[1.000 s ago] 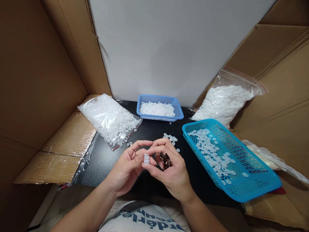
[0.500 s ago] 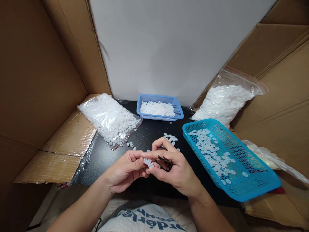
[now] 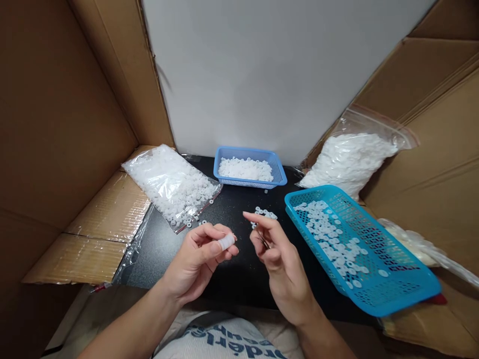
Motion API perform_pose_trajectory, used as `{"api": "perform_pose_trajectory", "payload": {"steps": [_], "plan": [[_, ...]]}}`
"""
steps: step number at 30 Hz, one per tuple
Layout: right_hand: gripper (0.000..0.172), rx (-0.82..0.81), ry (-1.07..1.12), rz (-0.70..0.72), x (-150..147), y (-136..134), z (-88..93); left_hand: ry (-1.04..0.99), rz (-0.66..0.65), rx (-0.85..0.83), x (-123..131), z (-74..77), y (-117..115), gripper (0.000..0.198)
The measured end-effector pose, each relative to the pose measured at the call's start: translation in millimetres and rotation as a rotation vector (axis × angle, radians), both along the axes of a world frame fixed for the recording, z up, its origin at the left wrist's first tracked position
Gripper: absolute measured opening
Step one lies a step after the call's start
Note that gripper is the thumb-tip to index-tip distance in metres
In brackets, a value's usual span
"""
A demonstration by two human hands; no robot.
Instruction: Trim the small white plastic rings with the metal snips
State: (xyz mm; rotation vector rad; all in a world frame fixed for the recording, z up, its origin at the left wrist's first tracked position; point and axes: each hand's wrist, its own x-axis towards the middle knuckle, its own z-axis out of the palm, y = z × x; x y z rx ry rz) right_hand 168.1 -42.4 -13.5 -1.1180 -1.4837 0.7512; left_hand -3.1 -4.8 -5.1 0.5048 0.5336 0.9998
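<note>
Pinching a white stack [image 3: 226, 242], left hand [image 3: 197, 258] faces right hand [image 3: 283, 269] clasping dark metal tool [image 3: 264, 243]

- Shirt [image 3: 194, 324]: dark blue printed lettering [image 3: 224, 339] in two rows, curved over folds and partly cut off by the lower edge; single letters such as "d" and "r" show, but no whole word reads surely.

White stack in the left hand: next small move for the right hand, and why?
Perhaps reach to the loose white rings on the table: the left hand pinches the white stack alone, while the right hand is apart from it and close to those rings. I'd go gently, since the right hand also holds a dark tool.
</note>
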Motion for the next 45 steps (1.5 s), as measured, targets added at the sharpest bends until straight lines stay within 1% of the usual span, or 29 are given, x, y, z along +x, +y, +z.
{"api": "perform_pose_trajectory", "payload": {"steps": [3,4,7,10,13,21,32,43,45], "plan": [[0.045,0.142,-0.194,-0.041,-4.8,-9.3,3.3,-0.004,0.103,0.037,2.8,0.4,-0.5,0.02],[0.046,0.208,-0.253,-0.061,-6.6,-11.2,3.2,-0.004,0.13,0.046,3.7,0.4,-0.6,0.021],[0.059,0.376,-0.38,-0.151,-12.1,-13.0,-0.3,0.008,0.189,0.069,6.6,0.9,-1.6,0.021],[0.067,0.459,-0.49,-0.227,-15.7,-11.4,-3.9,0.016,0.232,0.095,9.4,1.6,-3.8,0.022],[0.07,0.503,-0.561,-0.253,-17.6,-9.3,-4.2,0.007,0.266,0.108,11.8,1.9,-6.5,0.022],[0.07,0.539,-0.575,-0.278,-19.9,-5.7,-8.1,0.055,0.332,0.104,14.8,-1.2,-9.3,0.023],[0.076,0.535,-0.564,-0.285,-20.3,-3.8,-10.0,0.089,0.35,0.069,17.7,1.2,-10.1,0.028],[0.071,0.547,-0.572,-0.292,-20.5,-4.0,-6.4,0.091,0.354,0.079,17.8,1.1,-11.0,0.026],[0.066,0.544,-0.545,-0.293,-20.8,-3.7,-6.1,0.096,0.351,0.085,17.8,0.8,-10.7,0.025]]}}
